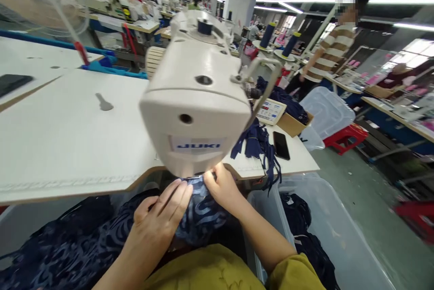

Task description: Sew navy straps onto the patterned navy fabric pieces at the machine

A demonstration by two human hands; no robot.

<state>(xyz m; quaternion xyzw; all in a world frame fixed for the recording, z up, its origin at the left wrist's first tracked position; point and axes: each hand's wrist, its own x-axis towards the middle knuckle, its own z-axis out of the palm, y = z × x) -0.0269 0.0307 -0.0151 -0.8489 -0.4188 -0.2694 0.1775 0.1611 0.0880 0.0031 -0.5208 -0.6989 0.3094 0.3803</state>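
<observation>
Dark navy patterned fabric [205, 213] lies bunched under the head of a white JUKI sewing machine [193, 105]. My left hand [164, 220] rests on its left side, the fingers stretched out flat and their tips close to the lit needle area. At the right of the machine head, my right hand [222, 188] pinches the fabric's edge between thumb and fingers. The machine head hides the needle and presser foot. More of the dark patterned cloth [84, 240] hangs in a heap at lower left.
On the white table [74, 132] lies a small grey piece [104, 102]. Navy strips [256, 141], a phone [281, 145] and a control panel [270, 111] are right of the machine. A plastic bin [325, 208] holds dark garments. A person in a striped shirt [334, 50] stands beyond.
</observation>
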